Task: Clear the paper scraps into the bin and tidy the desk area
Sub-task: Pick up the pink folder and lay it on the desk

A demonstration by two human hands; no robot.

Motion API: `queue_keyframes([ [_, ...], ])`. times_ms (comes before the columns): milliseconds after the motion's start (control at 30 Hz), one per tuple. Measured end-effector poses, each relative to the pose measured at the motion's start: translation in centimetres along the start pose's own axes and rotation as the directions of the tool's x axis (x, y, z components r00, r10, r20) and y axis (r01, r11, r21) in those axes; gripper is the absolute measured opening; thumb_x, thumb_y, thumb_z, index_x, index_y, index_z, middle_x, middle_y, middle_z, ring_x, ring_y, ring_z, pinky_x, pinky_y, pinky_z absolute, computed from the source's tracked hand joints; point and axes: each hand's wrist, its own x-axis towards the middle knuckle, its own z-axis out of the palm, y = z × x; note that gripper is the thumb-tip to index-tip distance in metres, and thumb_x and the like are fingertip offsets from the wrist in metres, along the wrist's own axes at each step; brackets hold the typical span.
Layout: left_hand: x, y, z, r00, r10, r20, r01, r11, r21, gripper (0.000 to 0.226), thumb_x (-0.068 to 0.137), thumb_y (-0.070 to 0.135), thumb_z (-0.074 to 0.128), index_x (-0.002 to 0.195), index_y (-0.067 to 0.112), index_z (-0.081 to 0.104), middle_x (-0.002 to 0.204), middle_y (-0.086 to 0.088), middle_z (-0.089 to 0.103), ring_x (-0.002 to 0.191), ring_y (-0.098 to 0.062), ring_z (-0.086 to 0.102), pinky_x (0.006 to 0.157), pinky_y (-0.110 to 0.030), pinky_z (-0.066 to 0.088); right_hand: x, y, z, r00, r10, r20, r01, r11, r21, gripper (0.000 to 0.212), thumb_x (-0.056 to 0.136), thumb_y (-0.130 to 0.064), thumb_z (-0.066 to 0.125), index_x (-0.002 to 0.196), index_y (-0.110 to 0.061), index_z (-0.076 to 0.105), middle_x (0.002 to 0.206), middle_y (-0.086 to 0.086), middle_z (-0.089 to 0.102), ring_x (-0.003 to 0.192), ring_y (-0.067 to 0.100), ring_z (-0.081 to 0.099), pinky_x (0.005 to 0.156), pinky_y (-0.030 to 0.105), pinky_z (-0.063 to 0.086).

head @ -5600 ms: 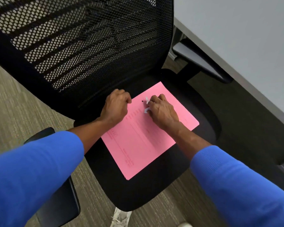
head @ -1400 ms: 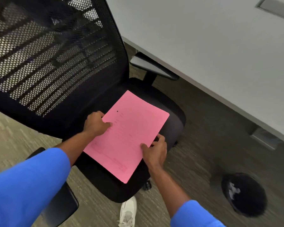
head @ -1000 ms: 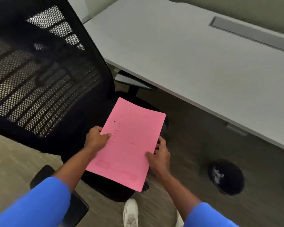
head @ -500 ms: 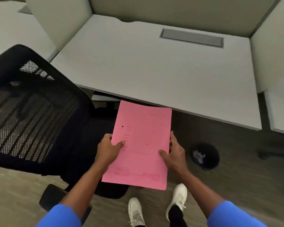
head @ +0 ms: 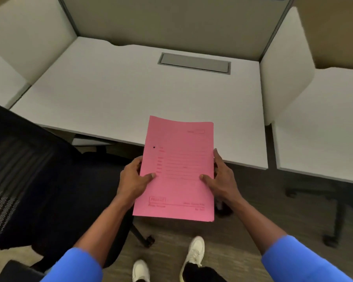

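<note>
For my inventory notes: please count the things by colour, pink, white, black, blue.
Pink: 1, folder
White: 3, desk, two shoes
Black: 1, chair
Blue: 2, sleeves
Total: 7

Pink folder (head: 176,169) print blurred, unreadable — chair (head: 35,180) cut off left.

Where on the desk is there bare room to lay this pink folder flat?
The desk shows bare from its near edge back to the grey cable hatch, between the left divider and the right divider. The pink folder, held by left hand and right hand, already overhangs the near edge. The black chair crowds the left.
</note>
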Motion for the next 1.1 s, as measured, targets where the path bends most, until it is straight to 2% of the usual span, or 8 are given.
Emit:
queue_keyframes([
  [133,0.9,3.2,2.6,0.998,0.056,-0.019,-0.057,0.997,-0.058,0.064,0.093,0.022,0.08,0.147,0.043,0.052,0.114,0.016,0.072,0.098,-0.014,0.077,0.074,-0.036,0.066,1.9,0.4,-4.1,0.998,-0.046,0.048,0.046,0.999,-0.004,0.105,0.085,-0.038,0.078,0.146,-0.069,-0.001,0.12,-0.058,0.044,0.109,-0.01,0.06,0.102,0.02,0.044],
  [200,1.4,4.5,3.6,0.997,0.068,-0.038,-0.071,0.994,-0.08,0.061,0.095,0.021,0.079,0.145,0.043,0.054,0.114,0.015,0.073,0.1,-0.016,0.078,0.08,-0.042,0.067,2.6,0.4,-5.8,0.995,-0.066,0.068,0.065,0.998,0.023,0.105,0.084,-0.04,0.077,0.143,-0.076,-0.003,0.123,-0.061,0.042,0.108,-0.017,0.063,0.087,0.005,0.05],
  [267,2.0,5.5,4.3,0.996,0.068,-0.054,-0.073,0.993,-0.097,0.059,0.096,0.02,0.077,0.143,0.046,0.054,0.113,0.014,0.074,0.1,-0.017,0.078,0.083,-0.045,0.068,3.4,0.2,-6.9,0.993,-0.098,0.067,0.096,0.995,0.037,0.105,0.084,-0.039,0.077,0.142,-0.078,-0.002,0.124,-0.059,0.044,0.109,-0.02,0.061,0.076,0.001,0.051],
  [400,3.6,6.8,4.0,0.997,0.041,-0.068,-0.05,0.99,-0.135,0.056,0.099,0.017,0.073,0.136,0.056,0.054,0.113,0.011,0.075,0.096,-0.018,0.079,0.077,-0.042,0.069,5.1,-0.2,-7.5,0.992,-0.107,0.061,0.105,0.994,0.032,0.108,0.082,-0.039,0.079,0.149,-0.071,0.001,0.125,-0.051,0.049,0.107,-0.004,0.068,0.078,0.012,0.057],
  [533,5.8,7.3,2.7,0.995,0.005,-0.098,-0.02,0.989,-0.15,0.058,0.102,0.016,0.069,0.148,0.049,0.053,0.112,0.014,0.074,0.092,-0.017,0.079,0.064,-0.027,0.063,7.3,-1.0,-6.7,0.992,-0.103,0.073,0.103,0.995,0.011,0.115,0.083,-0.037,0.085,0.167,-0.039,0.006,0.144,-0.018,0.053,0.103,0.015,0.07,0.088,0.034,0.064],
  [733,10.7,7.6,0.0,0.996,-0.01,-0.084,-0.003,0.988,-0.152,0.055,0.104,0.014,0.066,0.147,0.046,0.055,0.112,0.018,0.074,0.094,-0.017,0.079,0.07,-0.032,0.064,12.1,-3.1,-4.7,0.993,-0.099,0.059,0.098,0.995,0.03,0.116,0.083,-0.036,0.089,0.168,-0.036,0.009,0.15,-0.011,0.054,0.103,0.021,0.072,0.089,0.045,0.064],
  [900,16.3,8.3,-2.7,0.999,0.009,-0.033,-0.011,0.998,-0.064,0.053,0.105,0.012,0.06,0.15,0.039,0.053,0.125,0.007,0.074,0.105,-0.023,0.076,0.093,-0.053,0.064,17.1,-5.2,-2.4,0.996,-0.088,0.027,0.086,0.995,0.047,0.118,0.08,-0.039,0.091,0.168,-0.035,0.011,0.148,-0.015,0.054,0.103,0.017,0.072,0.087,0.039,0.065],
  [1100,22.6,9.8,-7.1,0.997,0.077,-0.023,-0.076,0.997,0.033,0.06,0.102,0.009,0.059,0.154,0.038,0.052,0.127,0.011,0.074,0.109,-0.016,0.074,0.096,-0.041,0.061,22.3,-8.6,0.4,0.997,-0.076,-0.024,0.078,0.992,0.104,0.115,0.075,-0.052,0.088,0.161,-0.05,0.012,0.139,-0.043,0.044,0.1,0.004,0.071,0.074,0.016,0.059],
])
